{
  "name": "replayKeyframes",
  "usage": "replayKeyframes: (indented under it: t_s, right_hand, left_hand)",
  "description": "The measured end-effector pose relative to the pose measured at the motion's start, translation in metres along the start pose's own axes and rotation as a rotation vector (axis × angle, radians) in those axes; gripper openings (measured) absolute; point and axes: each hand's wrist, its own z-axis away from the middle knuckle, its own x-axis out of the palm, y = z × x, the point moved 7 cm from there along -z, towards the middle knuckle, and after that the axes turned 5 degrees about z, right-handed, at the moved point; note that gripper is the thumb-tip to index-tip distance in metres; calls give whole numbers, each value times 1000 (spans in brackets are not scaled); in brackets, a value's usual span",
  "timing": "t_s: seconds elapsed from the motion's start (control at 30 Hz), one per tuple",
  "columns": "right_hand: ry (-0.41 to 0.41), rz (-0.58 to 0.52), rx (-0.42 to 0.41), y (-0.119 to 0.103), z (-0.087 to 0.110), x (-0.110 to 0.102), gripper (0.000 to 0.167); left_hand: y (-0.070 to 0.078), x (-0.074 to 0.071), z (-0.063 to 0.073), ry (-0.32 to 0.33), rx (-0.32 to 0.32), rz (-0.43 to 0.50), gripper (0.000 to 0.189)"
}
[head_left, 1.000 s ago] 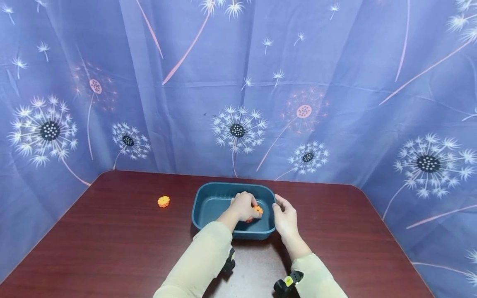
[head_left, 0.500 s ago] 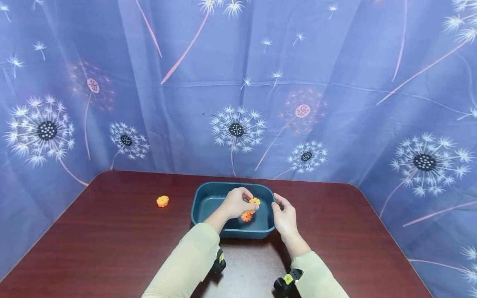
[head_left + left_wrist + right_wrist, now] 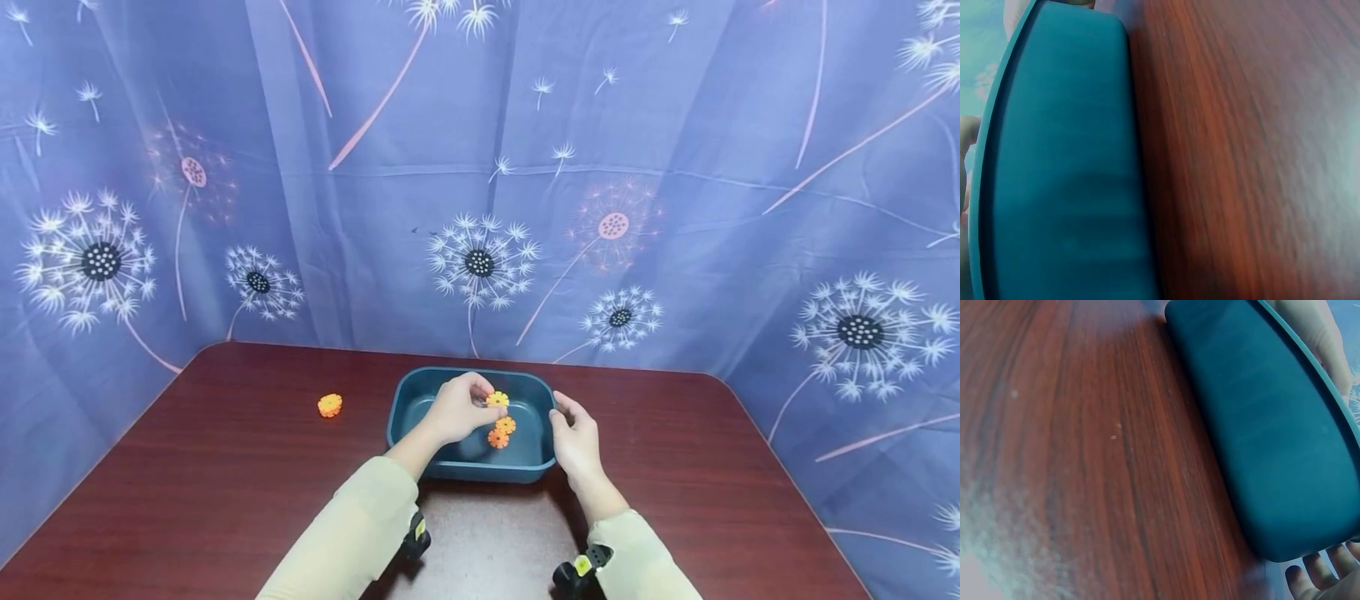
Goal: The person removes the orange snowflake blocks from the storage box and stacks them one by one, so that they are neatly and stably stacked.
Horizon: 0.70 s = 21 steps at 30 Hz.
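In the head view my left hand (image 3: 456, 410) is over the dark teal rectangular bin (image 3: 487, 472). Its thumb and fingertips pinch a small yellow-orange flower-shaped piece (image 3: 497, 399) with a notched edge. Below it in the bin lie a yellow-orange flower-shaped piece (image 3: 506, 425) and a deeper orange one (image 3: 498, 438), touching or overlapping. At the bin's right end my right hand (image 3: 576, 442) holds the rim. Several of its curled fingers (image 3: 1319, 572) show against the bin's end in the right wrist view. In the left wrist view the bin's outer wall (image 3: 1066, 150) hides most of the left hand.
Another yellow-orange flower-shaped piece (image 3: 329, 406), perhaps a stack, lies left of the bin on the dark red-brown wooden table (image 3: 225, 500). A blue curtain (image 3: 360, 250) with dandelion prints hangs behind the table and along its sides.
My left hand has lifted from the bin's floor and moved left with the pinched piece, uncovering the two pieces beneath. My right hand has stayed at the rim.
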Motion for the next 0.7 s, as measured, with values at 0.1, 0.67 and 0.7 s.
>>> replayKeyframes:
  t_s: [0.1,0.67,0.7]
  right_hand:
    - [-2,-2,-4,0,-1,0,41]
    - [-24,-2,7,-1,2,0,41]
    - [-24,-4,7,-1,2,0,41]
  left_hand:
    - [2,-6,3,10,20,-12,32]
    - [-4,-47,16,136,41,-71,30]
    - [-4,-49,17,144,46,-77,31]
